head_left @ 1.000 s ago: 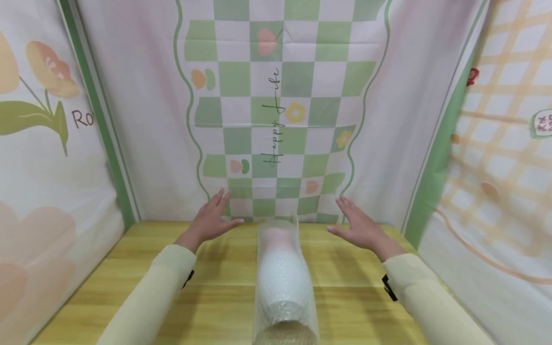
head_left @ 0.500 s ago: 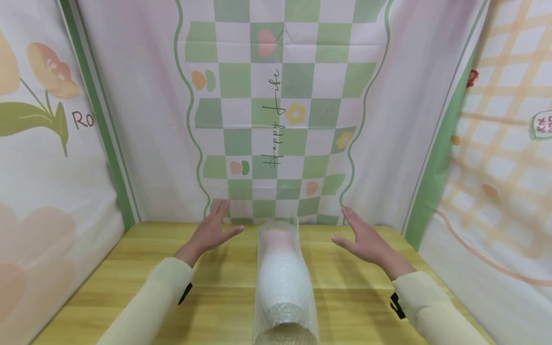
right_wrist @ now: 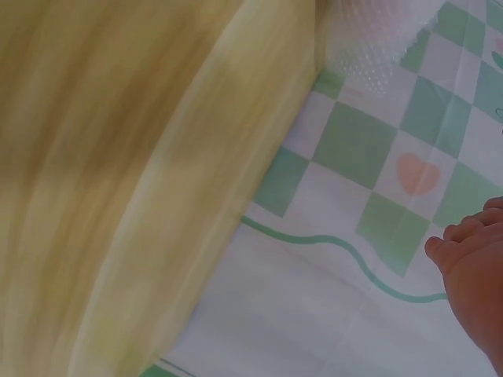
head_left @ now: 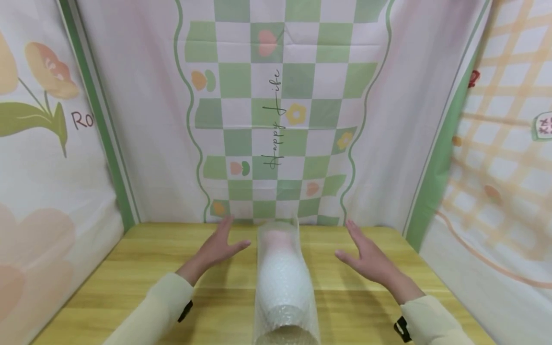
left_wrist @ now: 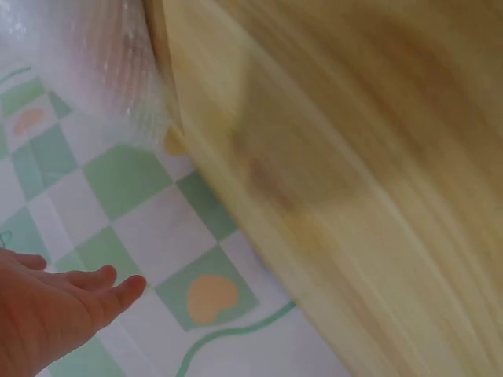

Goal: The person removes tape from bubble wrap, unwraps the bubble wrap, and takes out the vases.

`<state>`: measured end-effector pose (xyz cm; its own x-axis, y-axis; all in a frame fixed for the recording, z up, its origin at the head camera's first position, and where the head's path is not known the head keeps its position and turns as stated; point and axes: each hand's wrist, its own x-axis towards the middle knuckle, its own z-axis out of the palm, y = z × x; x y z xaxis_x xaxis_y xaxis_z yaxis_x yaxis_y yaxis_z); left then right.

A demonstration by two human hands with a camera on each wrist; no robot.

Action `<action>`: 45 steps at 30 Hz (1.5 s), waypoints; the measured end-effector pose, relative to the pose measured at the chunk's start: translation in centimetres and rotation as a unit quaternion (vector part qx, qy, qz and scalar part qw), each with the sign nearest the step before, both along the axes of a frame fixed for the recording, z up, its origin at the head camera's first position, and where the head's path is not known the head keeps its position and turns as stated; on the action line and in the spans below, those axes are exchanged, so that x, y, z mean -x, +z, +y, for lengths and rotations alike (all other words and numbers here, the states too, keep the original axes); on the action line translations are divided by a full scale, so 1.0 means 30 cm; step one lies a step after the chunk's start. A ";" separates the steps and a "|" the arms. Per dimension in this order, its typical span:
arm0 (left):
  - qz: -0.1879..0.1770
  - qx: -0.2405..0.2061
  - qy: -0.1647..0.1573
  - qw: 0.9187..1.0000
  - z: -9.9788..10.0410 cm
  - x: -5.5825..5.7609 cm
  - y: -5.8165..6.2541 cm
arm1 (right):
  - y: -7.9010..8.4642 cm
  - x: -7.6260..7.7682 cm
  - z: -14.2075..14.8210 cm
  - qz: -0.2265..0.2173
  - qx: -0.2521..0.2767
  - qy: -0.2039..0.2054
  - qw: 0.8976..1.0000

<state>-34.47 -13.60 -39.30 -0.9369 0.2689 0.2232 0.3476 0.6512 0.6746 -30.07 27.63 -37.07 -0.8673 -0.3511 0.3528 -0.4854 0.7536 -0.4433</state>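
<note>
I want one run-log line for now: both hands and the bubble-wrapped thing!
left hand: holds nothing | right hand: holds nothing | bubble-wrapped bundle: on table, between hands, untouched

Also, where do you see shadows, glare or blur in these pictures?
Head view: soft shadows on the table, small glints on the bubble wrap; left wrist view: dark shadow, table grain blurred; right wrist view: table grain also soft.

My sleeves (head_left: pixel 153 306): cream
Table (head_left: pixel 220 306): yellow wood-grain
Bubble-wrapped bundle (head_left: pixel 284 275): white, pink far end
Far cloth (head_left: pixel 235 79): green-and-white checks
</note>
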 end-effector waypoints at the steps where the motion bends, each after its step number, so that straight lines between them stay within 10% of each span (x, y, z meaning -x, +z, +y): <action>1: -0.004 -0.007 0.001 1.000 0.005 -0.005 -0.005 | -0.005 -0.006 -0.003 0.001 0.001 -0.001 1.000; 29: -0.134 -0.139 -0.056 0.980 0.116 -0.120 -0.126 | -0.101 -0.143 -0.100 0.005 0.066 0.016 0.998; 45: -0.195 -0.179 0.010 0.964 0.217 -0.158 -0.121 | -0.158 -0.218 -0.210 -0.118 0.193 0.028 0.974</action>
<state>-29.72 -7.10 -42.94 -0.9726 0.2214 -0.0712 0.0127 0.3562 0.9343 -23.52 21.33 -41.81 -0.9233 -0.2816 0.2614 -0.3719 0.4842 -0.7920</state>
